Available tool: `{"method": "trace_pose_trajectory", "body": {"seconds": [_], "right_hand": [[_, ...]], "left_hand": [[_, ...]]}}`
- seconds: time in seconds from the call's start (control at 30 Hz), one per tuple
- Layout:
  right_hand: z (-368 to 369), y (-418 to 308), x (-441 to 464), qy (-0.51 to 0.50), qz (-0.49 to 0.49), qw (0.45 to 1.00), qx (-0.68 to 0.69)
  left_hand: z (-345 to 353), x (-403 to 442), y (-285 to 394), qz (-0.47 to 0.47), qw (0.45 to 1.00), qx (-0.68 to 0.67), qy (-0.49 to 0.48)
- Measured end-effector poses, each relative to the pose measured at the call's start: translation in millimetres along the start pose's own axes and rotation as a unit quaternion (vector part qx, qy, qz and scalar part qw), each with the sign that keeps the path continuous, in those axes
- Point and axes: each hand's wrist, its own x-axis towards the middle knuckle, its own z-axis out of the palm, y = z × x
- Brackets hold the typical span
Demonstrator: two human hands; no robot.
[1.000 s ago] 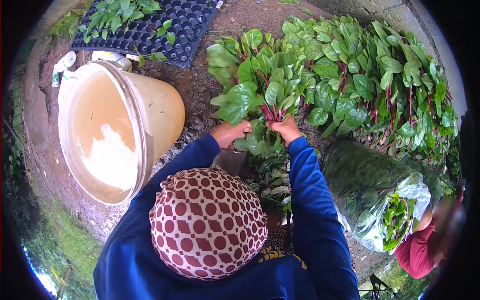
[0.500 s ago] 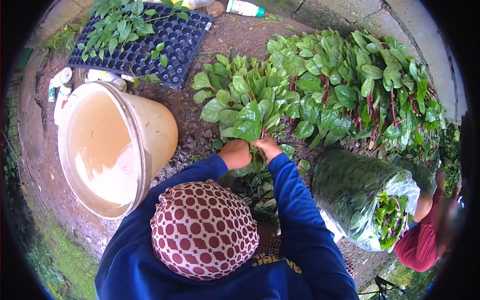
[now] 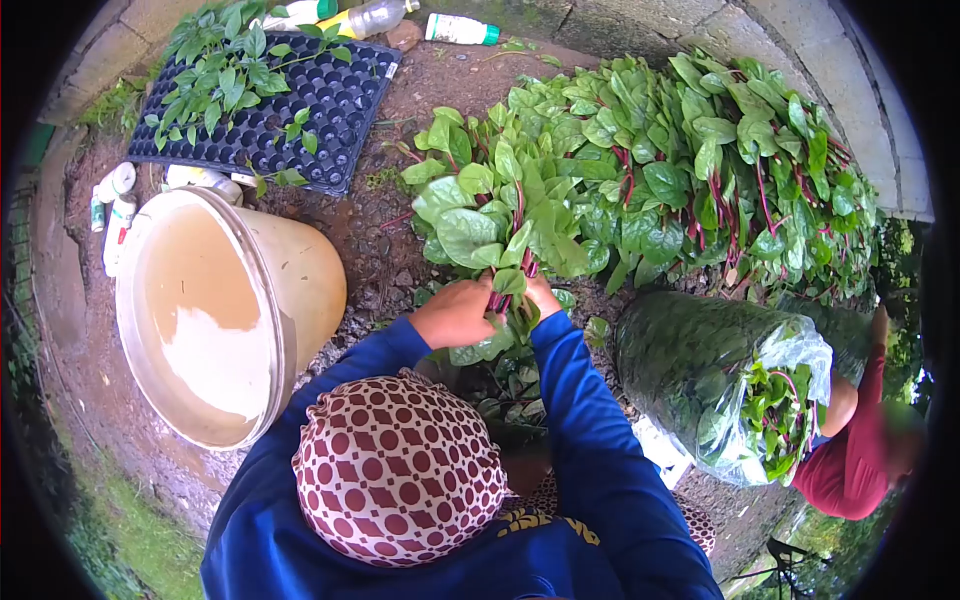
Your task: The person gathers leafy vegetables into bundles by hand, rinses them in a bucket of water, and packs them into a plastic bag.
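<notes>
Both hands are closed around the stems of a bunch of red-stemmed Malabar spinach in front of my body. My left hand grips the dark red stems from the left. My right hand is on their right side, its fingers partly hidden behind stems and leaves. The bunch's broad green leaves fan out away from me. Beyond and to the right lies a large heap of the same Malabar spinach, its leaves touching or overlapping the held bunch.
A bucket of murky water stands at left. Behind it are a black seedling tray and bottles near a concrete edge. A clear plastic bag of greens lies at right, beside a person in a red sleeve.
The bunch has been lifted and drawn closer, and more red stem shows between my hands. My left hand has turned, showing its back. The view has shifted slightly.
</notes>
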Motion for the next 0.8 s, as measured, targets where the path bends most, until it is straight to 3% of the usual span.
{"method": "trace_pose_trajectory", "body": {"seconds": [0.07,0.1,0.2,0.3,0.4,0.47,0.5,0.6,0.73,0.8], "right_hand": [[6.3,-22.9,-5.8,-0.043,-0.045,0.998,-0.022],[9.3,-31.7,-9.2,0.001,-0.074,0.996,-0.047],[15.1,-60.5,-19.9,-0.018,-0.132,0.987,-0.091],[52.1,-91.9,-43.8,-0.013,-0.143,0.983,-0.118],[87.0,-106.2,-64.4,0.011,-0.136,0.974,-0.179],[90.8,-104.5,-67.9,0.016,-0.143,0.968,-0.203],[100.3,-106.2,-74.3,0.013,-0.152,0.961,-0.232],[122.7,-98.8,-84.8,0.044,-0.140,0.972,-0.183],[142.8,-103.2,-87.7,-0.001,-0.071,0.995,-0.068],[157.5,-105.4,-92.6,-0.015,-0.118,0.991,-0.054]], "left_hand": [[-13.3,-10.6,6.4,0.073,0.986,-0.149,0.021],[-23.6,-17.3,14.3,0.073,0.992,-0.099,-0.016],[-27.3,-31.8,25.6,0.192,0.958,-0.209,0.051],[-45.0,-48.5,53.5,0.085,0.965,-0.234,0.084],[-46.6,-54.3,65.8,0.060,0.968,-0.135,0.205],[-49.6,-60.4,74.6,0.076,0.952,-0.019,0.295],[-49.3,-60.7,74.7,0.130,0.922,0.023,0.365],[-60.1,-65.9,78.7,0.113,0.919,0.147,0.349],[-74.1,-86.6,100.0,0.193,0.893,0.197,0.355],[-79.7,-100.1,111.1,0.210,0.871,0.244,0.371]]}}
